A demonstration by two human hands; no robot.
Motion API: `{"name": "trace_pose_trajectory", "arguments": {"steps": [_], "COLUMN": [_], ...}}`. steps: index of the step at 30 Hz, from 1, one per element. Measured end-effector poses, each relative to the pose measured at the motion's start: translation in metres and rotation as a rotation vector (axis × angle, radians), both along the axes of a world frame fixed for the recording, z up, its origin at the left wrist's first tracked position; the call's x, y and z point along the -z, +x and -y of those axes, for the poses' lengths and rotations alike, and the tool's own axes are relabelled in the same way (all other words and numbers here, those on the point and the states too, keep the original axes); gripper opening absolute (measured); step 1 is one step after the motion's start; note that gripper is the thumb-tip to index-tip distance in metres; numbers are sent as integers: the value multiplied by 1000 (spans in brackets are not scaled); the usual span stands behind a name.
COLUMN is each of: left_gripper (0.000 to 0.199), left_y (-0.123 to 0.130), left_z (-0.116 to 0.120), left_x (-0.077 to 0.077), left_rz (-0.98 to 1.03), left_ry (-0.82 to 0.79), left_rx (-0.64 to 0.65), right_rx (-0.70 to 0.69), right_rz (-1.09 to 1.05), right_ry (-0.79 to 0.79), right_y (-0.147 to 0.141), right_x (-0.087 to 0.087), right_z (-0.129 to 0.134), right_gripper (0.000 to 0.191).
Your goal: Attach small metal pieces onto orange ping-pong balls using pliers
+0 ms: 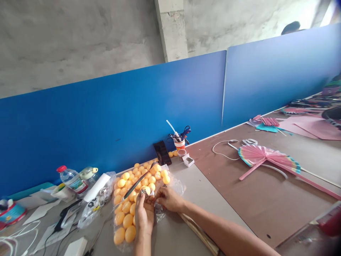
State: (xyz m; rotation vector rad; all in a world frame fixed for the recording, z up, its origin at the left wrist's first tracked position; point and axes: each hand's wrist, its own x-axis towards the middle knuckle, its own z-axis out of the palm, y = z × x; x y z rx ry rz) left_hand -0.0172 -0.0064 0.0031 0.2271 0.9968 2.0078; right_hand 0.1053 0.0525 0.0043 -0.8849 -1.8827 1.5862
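My left hand (145,211), palm up, is in front of a clear plastic bag of orange ping-pong balls (130,233). Its fingers are closed on a small shiny object (144,192) beside one ball; the exact kind is too small to tell. My right hand (170,199) is just to the right, fingertips pinched close to the left hand's fingers. Whatever is between them is hidden. A long dark strip (138,181) slants across the balls. Clear crumpled plastic (160,213) shows below my right hand.
A phone (162,153) leans on the blue partition (112,121) beside a cup of tools (180,144) and a small white box (188,160). A bottle (73,179) and papers are left. A pink folded fan (266,158) lies right on the brown board (226,185).
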Motion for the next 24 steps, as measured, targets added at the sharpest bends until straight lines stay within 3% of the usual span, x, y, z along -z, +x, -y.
{"name": "trace_pose_trajectory", "arguments": {"steps": [9, 21, 24], "left_gripper": [24, 35, 39], "left_y": [2, 6, 5], "left_z": [2, 0, 0], "left_x": [-5, -3, 0], "left_rz": [29, -54, -110], "left_ry": [7, 31, 13], "left_rx": [6, 10, 16], "right_rx": [90, 67, 62], "right_rz": [47, 130, 143], "right_ry": [183, 266, 355], "right_y": [3, 4, 4], "right_x": [-2, 0, 2], "right_z": [-1, 0, 1], "right_gripper": [13, 15, 14]}}
